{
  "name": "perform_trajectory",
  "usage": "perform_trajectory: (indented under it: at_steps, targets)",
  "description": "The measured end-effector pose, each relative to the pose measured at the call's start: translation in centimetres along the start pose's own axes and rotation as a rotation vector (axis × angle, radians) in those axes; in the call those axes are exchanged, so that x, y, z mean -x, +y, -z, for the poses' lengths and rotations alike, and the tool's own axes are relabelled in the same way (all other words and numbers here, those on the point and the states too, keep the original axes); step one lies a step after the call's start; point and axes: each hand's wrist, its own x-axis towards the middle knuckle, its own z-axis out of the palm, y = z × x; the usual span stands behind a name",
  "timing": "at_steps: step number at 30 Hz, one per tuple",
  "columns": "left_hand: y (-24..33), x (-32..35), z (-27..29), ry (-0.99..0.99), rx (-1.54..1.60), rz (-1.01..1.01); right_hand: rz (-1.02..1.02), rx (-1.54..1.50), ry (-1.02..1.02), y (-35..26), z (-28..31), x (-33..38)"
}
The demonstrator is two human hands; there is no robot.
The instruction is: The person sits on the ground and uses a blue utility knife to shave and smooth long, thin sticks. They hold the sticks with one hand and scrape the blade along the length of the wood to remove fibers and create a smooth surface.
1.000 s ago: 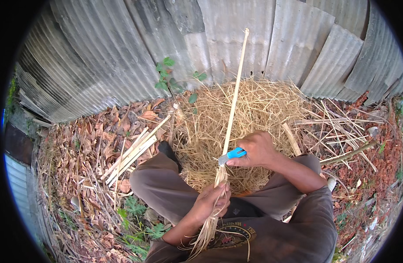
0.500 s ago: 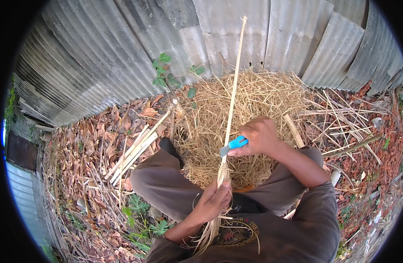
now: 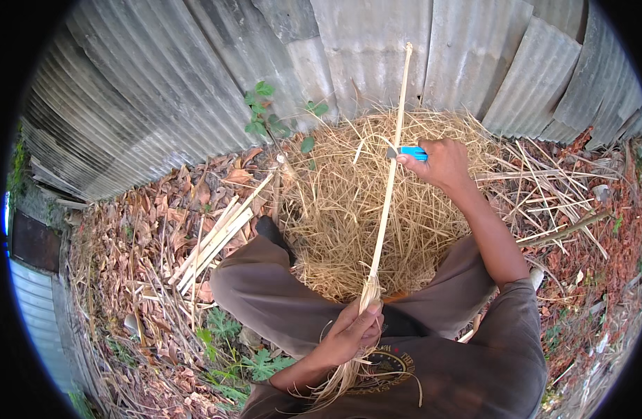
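My left hand is closed round the frayed lower end of a long pale strip of wood or bamboo. Loose thin fibres trail from below that fist across my shirt. The strip slants up and away, its far tip in front of the metal wall. My right hand grips a short-bladed knife with a blue handle. Its grey blade lies against the strip in the upper half, with a thin curl of shaving beside it. My fingers hide part of the handle.
A big heap of straw-like shavings lies between my bent legs and the corrugated metal wall. Split pale sticks rest on dry leaves at the left. More thin sticks are scattered at the right. Green plants grow by my left arm.
My right hand has moved the knife up and away along the strip, from near the frayed end to its upper part. The strip's far tip has shifted right and slightly lower.
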Motion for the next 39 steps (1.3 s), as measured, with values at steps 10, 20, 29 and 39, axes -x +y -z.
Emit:
perform_trajectory:
  at_steps: [10, 20, 29, 39]
  targets:
    - [0.1, 1.4, 1.5, -0.079, 0.241, 0.053, -0.384, -0.159, -0.103, 4.9, 0.7, -1.3]
    - [2.0, -0.9, 1.9, -0.038, 0.28, -0.004, 0.505, -0.281, 0.07, -7.4, 0.1, 5.0]
    - [1.8, -1.1, 1.3, -0.056, 0.301, 0.056, 0.205, -0.1, 0.102, -2.5, -1.6, 0.2]
    - [2.2, -0.4, 2.3, -0.053, 0.302, 0.036, 0.446, -0.31, 0.03, -7.3, -0.7, 4.4]
